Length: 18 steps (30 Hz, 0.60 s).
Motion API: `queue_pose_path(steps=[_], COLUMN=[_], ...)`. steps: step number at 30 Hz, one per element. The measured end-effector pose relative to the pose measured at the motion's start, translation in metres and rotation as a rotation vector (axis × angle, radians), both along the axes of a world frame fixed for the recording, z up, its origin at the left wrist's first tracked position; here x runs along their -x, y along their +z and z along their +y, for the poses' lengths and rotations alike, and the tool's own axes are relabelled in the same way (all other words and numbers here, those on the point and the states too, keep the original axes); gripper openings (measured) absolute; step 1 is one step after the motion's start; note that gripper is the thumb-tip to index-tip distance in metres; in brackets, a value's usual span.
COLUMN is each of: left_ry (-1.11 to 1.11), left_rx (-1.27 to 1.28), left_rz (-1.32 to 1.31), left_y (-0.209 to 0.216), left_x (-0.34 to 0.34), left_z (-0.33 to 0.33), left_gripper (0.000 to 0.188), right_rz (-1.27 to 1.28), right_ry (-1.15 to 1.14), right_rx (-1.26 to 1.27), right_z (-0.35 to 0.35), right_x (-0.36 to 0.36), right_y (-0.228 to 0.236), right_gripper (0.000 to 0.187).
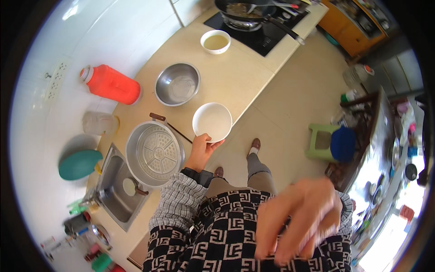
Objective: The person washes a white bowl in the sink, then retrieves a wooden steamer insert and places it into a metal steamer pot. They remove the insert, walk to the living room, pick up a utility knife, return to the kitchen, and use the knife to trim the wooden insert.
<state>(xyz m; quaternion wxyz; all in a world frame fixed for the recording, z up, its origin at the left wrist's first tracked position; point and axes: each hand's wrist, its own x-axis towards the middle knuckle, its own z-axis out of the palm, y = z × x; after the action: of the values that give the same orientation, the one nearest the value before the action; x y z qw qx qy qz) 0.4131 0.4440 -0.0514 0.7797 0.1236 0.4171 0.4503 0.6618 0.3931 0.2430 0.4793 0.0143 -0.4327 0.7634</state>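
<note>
My left hand (202, 152) grips the near rim of a white bowl (212, 121), thumb at the edge and fingers beneath. The bowl is at the counter's front edge; its inside looks pale, and I cannot tell whether anything is in it. Close to the camera, in front of my patterned top, my right hand (301, 220) is raised and somewhat blurred. Its fingers hang down, loosely bent and apart, with nothing visible in them. Beyond the held bowl sits a steel basin (177, 85). Left of my left hand is a large metal steamer pot (156, 154) with a perforated plate inside.
A bowl of yellowish liquid (215, 42) stands near the stove (267, 38), where a wok (242, 10) holds food and a spatula. A red thermos (113, 85) is by the wall. The sink (118, 195) lies left. A green stool (319, 143) stands on the floor at right.
</note>
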Motion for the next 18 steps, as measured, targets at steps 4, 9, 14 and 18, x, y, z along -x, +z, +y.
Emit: queue_pose_path(steps=[4, 9, 14, 18], left_ry=[0.137, 0.329, 0.455, 0.511], left_rx=[0.067, 0.158, 0.220, 0.254], left_rz=[0.070, 0.199, 0.222, 0.258], left_y=[-0.011, -0.019, -0.032, -0.038], left_x=[-0.025, -0.051, -0.063, -0.067], left_z=[0.018, 0.039, 0.056, 0.065], left_gripper=[0.048, 0.051, 0.055, 0.058], right_rz=[-0.404, -0.386, -0.383, -0.390], right_ry=[-0.152, -0.176, -0.181, -0.212], right_rx=[0.390, 0.487, 0.523, 0.485], right_z=[0.053, 0.100, 0.118, 0.126], right_x=[-0.086, -0.149, -0.179, -0.190], right_y=[-0.020, -0.060, -0.082, -0.084], right_gripper=[0.026, 0.031, 0.029, 0.028])
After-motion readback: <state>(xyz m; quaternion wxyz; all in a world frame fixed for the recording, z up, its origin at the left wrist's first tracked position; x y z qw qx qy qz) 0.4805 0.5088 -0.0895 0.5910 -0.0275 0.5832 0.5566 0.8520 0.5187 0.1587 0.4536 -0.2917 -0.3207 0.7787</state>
